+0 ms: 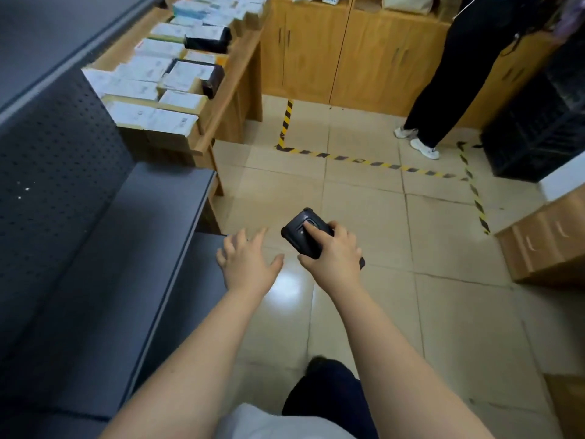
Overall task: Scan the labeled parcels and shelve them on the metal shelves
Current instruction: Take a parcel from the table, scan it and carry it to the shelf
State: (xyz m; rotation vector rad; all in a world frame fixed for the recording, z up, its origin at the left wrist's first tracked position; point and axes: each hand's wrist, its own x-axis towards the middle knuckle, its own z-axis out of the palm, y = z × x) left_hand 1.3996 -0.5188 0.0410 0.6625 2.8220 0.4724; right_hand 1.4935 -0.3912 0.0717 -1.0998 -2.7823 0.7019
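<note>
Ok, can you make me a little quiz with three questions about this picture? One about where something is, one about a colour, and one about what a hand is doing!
1. Where are the labeled parcels?
A. On the floor tiles
B. On the wooden table beside the metal shelves
C. In the person's left hand

2. What colours are the floor tape stripes?
A. Yellow and black
B. Red and white
C. Plain blue

3. What is the right hand doing?
A. Hanging empty
B. Pressing flat on a shelf
C. Holding the scanner

Answers:
1 B: the labeled parcels lie in rows on the wooden table, next to the metal shelves.
2 A: the floor tape shows yellow and black stripes.
3 C: the right hand has its grip round the black scanner; the left hand is open and empty.
</note>
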